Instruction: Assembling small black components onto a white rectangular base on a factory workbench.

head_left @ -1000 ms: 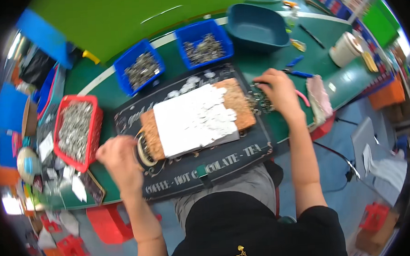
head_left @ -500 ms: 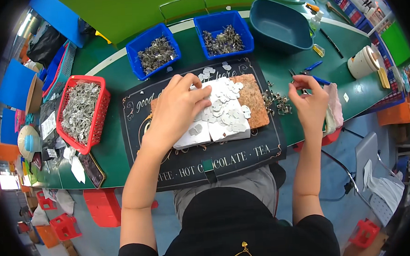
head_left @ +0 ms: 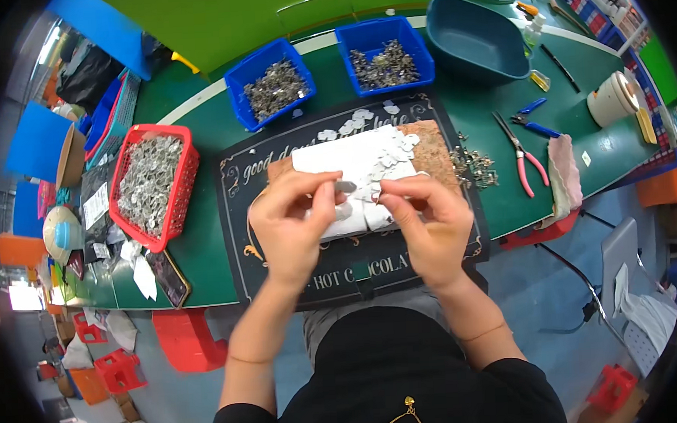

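Over the white blocks (head_left: 317,163), my left hand (head_left: 293,221) pinches a small flat grey metal piece (head_left: 345,187) between thumb and fingertips. Close beside it, my right hand (head_left: 435,225) is closed in a pinch on a tiny dark part, too small to name. A pile of thin pale flat pieces (head_left: 389,157) lies on the blocks' right side, partly behind my right hand. The blocks rest on a brown brick-like slab (head_left: 437,156). To the right of the slab is a loose heap of small metal parts (head_left: 475,167).
Two blue bins (head_left: 308,106) of small metal parts stand at the back, beside a dark teal tub (head_left: 453,64). A red basket (head_left: 183,208) of flat pieces is left. Pink-handled pliers (head_left: 532,172), blue-handled cutters (head_left: 539,127) and a cloth (head_left: 564,173) lie right.
My left hand has drawn back from the pile with a flat piece. My right hand has come left from beside the small-parts heap to meet it, uncovering the pliers.
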### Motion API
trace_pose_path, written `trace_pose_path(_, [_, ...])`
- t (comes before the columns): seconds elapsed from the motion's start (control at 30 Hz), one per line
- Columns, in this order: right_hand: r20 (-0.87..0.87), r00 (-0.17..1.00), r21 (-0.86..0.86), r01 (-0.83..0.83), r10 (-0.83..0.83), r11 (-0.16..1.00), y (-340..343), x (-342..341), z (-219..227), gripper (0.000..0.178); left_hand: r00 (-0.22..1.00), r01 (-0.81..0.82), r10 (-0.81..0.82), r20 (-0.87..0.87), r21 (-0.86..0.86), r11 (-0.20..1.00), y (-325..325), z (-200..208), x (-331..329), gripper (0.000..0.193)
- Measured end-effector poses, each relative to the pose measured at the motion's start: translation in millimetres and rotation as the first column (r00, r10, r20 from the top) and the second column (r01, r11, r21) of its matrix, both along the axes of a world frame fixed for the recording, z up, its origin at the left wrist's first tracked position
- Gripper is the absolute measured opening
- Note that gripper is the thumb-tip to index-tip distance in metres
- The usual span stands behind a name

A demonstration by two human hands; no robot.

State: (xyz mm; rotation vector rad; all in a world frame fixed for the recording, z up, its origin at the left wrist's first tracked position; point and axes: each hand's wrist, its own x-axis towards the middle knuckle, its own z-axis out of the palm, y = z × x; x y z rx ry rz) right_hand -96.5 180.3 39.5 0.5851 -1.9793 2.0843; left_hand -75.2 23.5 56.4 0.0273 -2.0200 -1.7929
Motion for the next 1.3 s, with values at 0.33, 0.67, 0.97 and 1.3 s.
trace_pose_path(0.33, [-0.383,0.917,0.074,0.154,-0.115,0.985,-32.1,17.1,-11.7,0.016,0.931,-0.279,0.288,-0.224,0.070,0.958,13.0,-31.5,38.5,0.021])
trace_pose_path(0.67, [-0.394,0.908,0.049,0.173,-0.140,0.984,-48.9,29.2,-19.2,0.018,0.887,-0.318,0.248,-0.388,-0.124,0.940,8.5,-37.1,56.0,0.020])
trace_pose_path(0.97, [-0.383,0.922,0.058,0.079,-0.051,0.995,-53.4,37.3,-23.6,0.013,0.797,-0.388,0.148,-0.585,-0.308,0.868,-2.6,-40.2,59.4,0.022])
trace_pose_path(1.3, [-0.465,0.883,0.235,0.059,0.059,0.970,-49.2,28.5,-13.2,0.019,0.831,-0.378,0.210,-0.516,-0.244,0.893,-12.8,-40.8,59.2,0.024])
